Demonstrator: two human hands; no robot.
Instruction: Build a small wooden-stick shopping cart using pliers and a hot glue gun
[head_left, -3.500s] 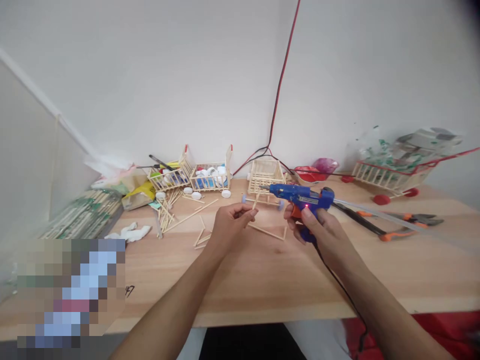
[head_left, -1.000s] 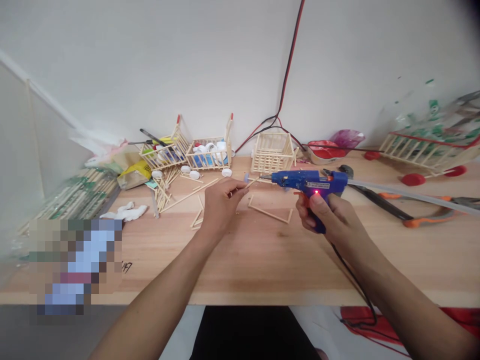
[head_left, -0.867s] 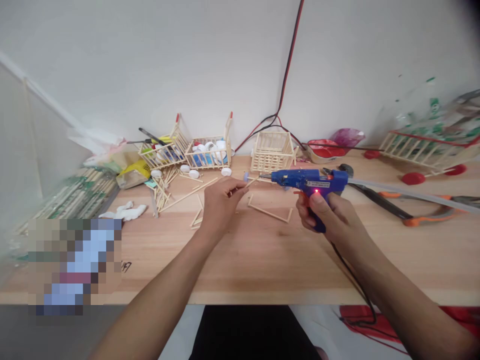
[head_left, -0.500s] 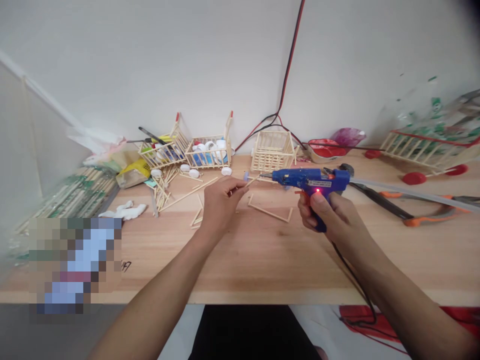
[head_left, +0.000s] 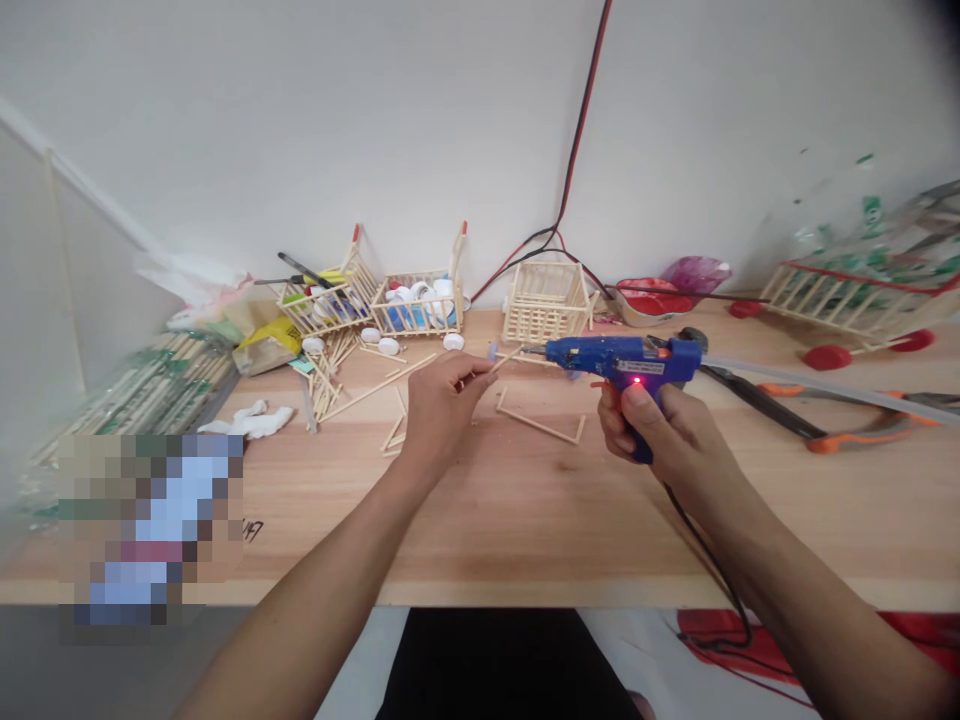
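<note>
My left hand pinches a thin wooden stick above the wooden table, its free end pointing right. My right hand is wrapped round the handle of a blue hot glue gun with a red light on. The gun's nozzle sits right at the stick's tip. A small open frame of sticks lies on the table just below, between both hands.
Along the wall stand small stick baskets, two holding bottle caps. Loose sticks and white caps lie at the left. Pliers with orange grips, a red dish, a stick cart with red wheels sit right. Red and black wires hang down the wall.
Over 3.5 s the view shifted down and the hands settled lower over the table. In the last second both hands stay nearly still, the glue gun edging slightly right.
</note>
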